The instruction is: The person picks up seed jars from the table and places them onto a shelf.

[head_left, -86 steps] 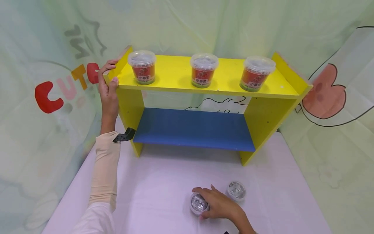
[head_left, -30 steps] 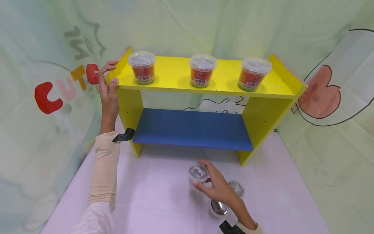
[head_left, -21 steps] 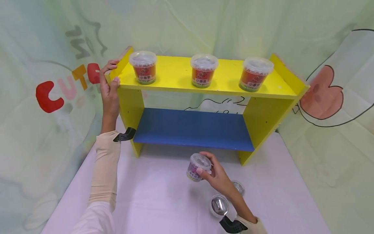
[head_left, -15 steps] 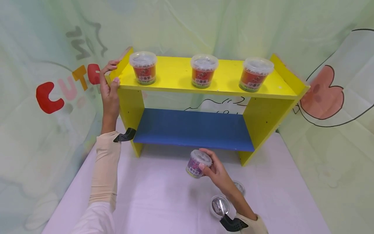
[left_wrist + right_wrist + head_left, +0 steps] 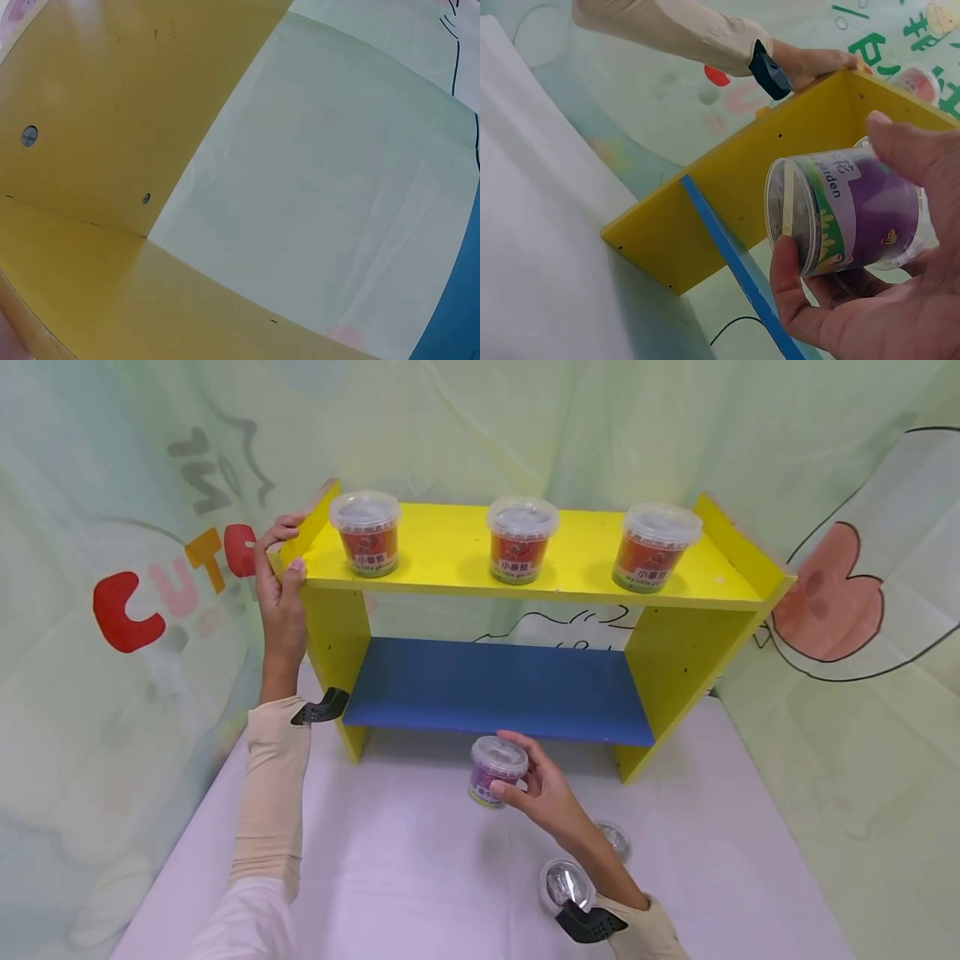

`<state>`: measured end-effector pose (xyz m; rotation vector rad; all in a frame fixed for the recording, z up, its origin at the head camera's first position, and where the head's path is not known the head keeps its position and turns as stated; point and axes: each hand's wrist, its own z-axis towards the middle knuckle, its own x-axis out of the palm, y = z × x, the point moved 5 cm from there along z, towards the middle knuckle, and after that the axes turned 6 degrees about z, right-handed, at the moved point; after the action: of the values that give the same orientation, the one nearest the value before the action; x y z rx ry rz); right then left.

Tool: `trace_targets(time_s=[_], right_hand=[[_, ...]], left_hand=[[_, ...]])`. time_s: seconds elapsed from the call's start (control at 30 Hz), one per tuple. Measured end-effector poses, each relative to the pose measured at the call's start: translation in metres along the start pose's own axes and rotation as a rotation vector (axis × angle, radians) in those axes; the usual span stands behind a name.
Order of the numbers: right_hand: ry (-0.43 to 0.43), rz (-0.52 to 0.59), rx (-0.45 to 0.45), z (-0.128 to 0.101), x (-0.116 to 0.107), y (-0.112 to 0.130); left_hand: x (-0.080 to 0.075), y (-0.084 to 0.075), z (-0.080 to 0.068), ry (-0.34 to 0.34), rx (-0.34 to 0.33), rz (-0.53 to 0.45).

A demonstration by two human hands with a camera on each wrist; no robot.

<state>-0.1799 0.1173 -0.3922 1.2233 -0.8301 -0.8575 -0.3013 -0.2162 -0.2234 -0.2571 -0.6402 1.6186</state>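
My right hand (image 5: 543,789) grips a clear lidded plastic cup with a purple label (image 5: 497,772), held above the table in front of the blue lower shelf (image 5: 495,685). In the right wrist view the cup (image 5: 847,210) lies between thumb and fingers, its base toward the left. My left hand (image 5: 279,585) grips the upper left end of the yellow shelf unit (image 5: 442,539), thumb at the front edge. Three lidded cups with red labels stand spaced along the top: a left cup (image 5: 367,535), a middle cup (image 5: 521,539) and a right cup (image 5: 652,547).
Two more lidded cups stand on the white table (image 5: 405,877): a near cup (image 5: 566,885) beside my right wrist, and a far cup (image 5: 613,841) partly behind the forearm. A printed curtain (image 5: 465,427) hangs behind and at both sides.
My right hand has picked the purple-labelled cup up from the table and carried it forward toward the blue shelf, lately slightly left. My left hand stays on the shelf unit.
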Motion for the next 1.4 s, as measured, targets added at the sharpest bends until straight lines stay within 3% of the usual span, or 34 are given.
trace_targets(time_s=[0.23,0.5,0.7,1.1,1.4], right_hand=[[-0.027,-0.148,0.065,0.015,0.009,-0.003],[-0.007,-0.275,0.06,0.042,0.019,-0.002],[-0.017,-0.262,0.069,0.061,0.026,-0.003],[-0.033,-0.26,0.007,0.106,0.042,-0.009],[-0.049,-0.262,-0.032,0.13,0.051,-0.019]], left_hand=[[-0.003,0.0,-0.005,-0.006,-0.012,0.009],[0.002,-0.019,-0.008,-0.022,-0.05,-0.001],[0.001,-0.02,-0.009,-0.014,-0.028,0.0],[-0.006,-0.002,-0.003,-0.01,-0.025,-0.006],[0.0,-0.001,-0.002,0.002,-0.021,-0.004]])
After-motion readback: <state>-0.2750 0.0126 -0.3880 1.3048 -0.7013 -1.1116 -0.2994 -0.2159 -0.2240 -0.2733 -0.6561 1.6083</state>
